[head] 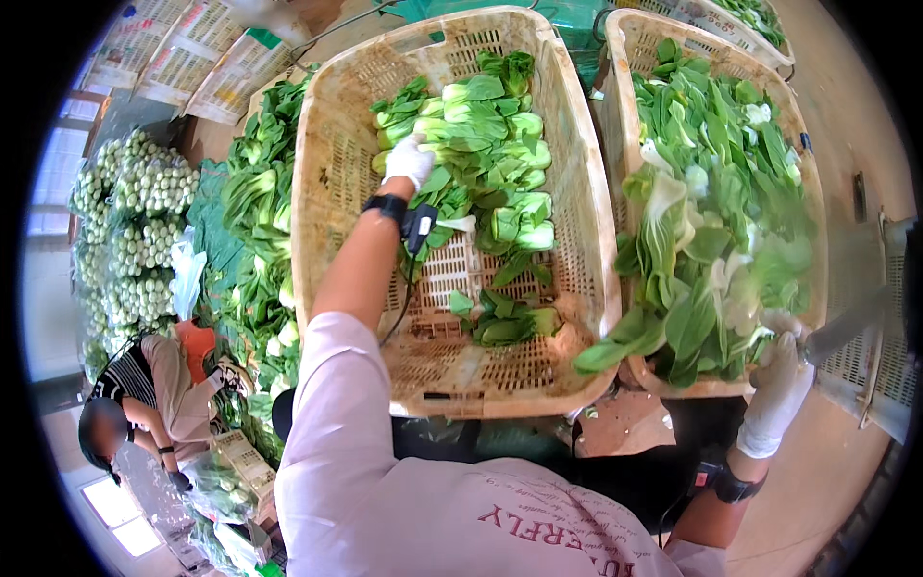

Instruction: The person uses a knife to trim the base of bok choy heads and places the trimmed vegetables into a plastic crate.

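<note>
My left hand [409,160], in a white glove, reaches into a worn plastic crate [606,260] in front of me. It touches the bok choy heads [472,115] laid in rows there; whether the fingers grip one is hidden. A single bok choy [512,322] lies apart near the crate's front wall. My right hand [782,379], also gloved, is at the front right corner of a second crate [815,195]. It is shut on a knife [847,328], whose grey blade is blurred and points right. Loose bok choy leaves [692,252] fill that second crate.
More bok choy [263,187] is heaped left of the first crate. Bagged bok choy [148,223] is stacked beyond it. A person [155,389] sits at lower left, a hand at a plastic bag of greens [223,490]. Another crate [858,360] stands at far right.
</note>
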